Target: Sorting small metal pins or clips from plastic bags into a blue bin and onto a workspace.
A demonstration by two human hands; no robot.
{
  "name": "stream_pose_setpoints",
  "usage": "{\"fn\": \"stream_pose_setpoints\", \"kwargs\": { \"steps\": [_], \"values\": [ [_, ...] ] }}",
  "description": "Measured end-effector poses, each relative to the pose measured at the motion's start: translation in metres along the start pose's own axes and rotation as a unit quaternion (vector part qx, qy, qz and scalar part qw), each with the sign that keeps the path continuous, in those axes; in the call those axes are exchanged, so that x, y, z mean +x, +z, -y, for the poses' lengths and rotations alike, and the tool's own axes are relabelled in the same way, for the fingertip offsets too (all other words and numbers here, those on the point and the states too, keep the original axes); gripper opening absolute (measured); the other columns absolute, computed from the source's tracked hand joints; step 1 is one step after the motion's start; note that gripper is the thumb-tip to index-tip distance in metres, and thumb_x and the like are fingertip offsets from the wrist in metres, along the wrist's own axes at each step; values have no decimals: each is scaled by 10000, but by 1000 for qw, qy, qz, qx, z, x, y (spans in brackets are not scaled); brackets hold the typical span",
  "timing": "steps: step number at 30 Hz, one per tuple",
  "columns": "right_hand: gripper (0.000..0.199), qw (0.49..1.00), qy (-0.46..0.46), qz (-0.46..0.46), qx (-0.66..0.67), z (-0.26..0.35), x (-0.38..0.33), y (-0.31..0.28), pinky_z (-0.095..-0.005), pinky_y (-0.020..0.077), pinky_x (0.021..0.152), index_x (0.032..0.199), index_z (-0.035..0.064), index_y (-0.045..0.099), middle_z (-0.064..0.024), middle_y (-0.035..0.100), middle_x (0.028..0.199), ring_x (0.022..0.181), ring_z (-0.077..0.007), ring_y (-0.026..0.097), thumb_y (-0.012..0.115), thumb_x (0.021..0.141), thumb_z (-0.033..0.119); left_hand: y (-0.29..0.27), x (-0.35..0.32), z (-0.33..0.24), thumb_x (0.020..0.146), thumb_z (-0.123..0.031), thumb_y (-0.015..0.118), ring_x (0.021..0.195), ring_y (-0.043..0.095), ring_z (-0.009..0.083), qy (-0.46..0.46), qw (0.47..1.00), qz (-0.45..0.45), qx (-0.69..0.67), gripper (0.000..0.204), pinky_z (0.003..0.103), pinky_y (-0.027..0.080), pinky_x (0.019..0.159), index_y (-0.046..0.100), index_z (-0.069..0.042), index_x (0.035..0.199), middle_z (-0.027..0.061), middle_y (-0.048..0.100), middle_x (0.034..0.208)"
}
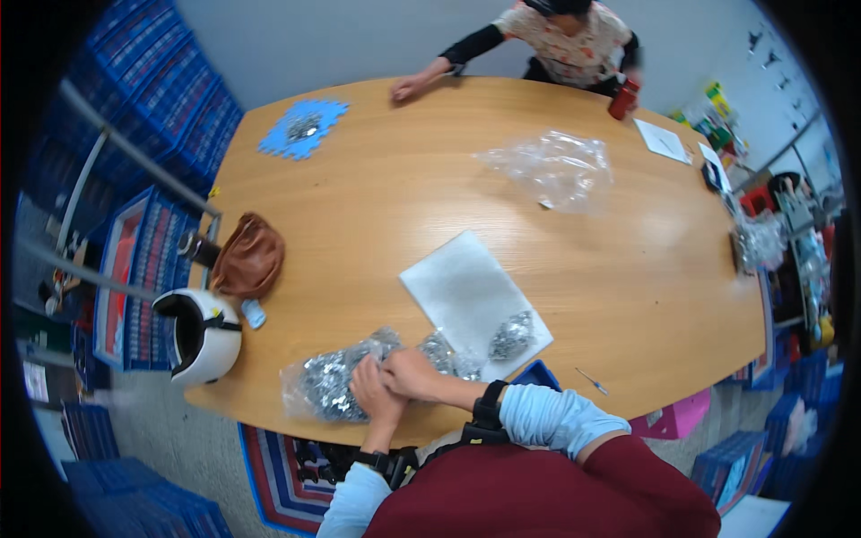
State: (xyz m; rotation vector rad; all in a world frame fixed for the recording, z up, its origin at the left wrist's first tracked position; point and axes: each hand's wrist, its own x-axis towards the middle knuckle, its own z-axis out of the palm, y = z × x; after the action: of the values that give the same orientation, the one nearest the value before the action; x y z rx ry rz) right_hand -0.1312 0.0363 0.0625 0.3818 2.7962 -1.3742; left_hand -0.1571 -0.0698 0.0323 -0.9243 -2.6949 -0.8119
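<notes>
A clear plastic bag (325, 384) full of small shiny silver metal parts lies near the table's front edge. My left hand (377, 393) is closed at the right end of this bag, fingers bent against the plastic. Right beside it, my right hand (411, 373) is closed too, in a pinch on the same end; my hands partly hide the plastic between them. Just beyond my right hand rests another bag of silver parts (439, 351). A smaller bag of silver parts (511, 337) sits on a white foam sheet (466, 282).
A white helmet (215, 345), brown leather pouch (251, 255) and dark bottle (197, 248) stand at the left. Crumpled clear plastic (560, 170) lies farther back. Across the table (386, 206), a person (574, 45) has one hand near a red can (623, 99). Blue crates (152, 90) are stacked left.
</notes>
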Motion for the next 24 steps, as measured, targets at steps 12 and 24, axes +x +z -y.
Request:
{"fn": "stream_pose_setpoints", "kwargs": {
  "steps": [12, 24],
  "values": [
    [566, 920, 176, -347, 51, -168, 29, -166, -383, 307, 940, 1191, 37, 385, -178, 404, 1198, 1121, -315, 379, 616, 706, 218, 1, 7, -16, 653, -154, 650, 839, 474, 280, 36, 999, -3, 3, 196, 383, 367, 714, 526, -56, 768, 77, 529, 834],
    [245, 897, 228, -347, 152, -308, 29, -315, -250, 441, 585, 846, 4, 574, -55, 583, 660, 648, -145, 575, 624, 720, 208, 2, 15, -17, 646, -152, 657, 819, 487, 259, 20, 999, -5, 24, 162, 363, 372, 691, 544, -93, 745, 44, 539, 830]
  ]
}}
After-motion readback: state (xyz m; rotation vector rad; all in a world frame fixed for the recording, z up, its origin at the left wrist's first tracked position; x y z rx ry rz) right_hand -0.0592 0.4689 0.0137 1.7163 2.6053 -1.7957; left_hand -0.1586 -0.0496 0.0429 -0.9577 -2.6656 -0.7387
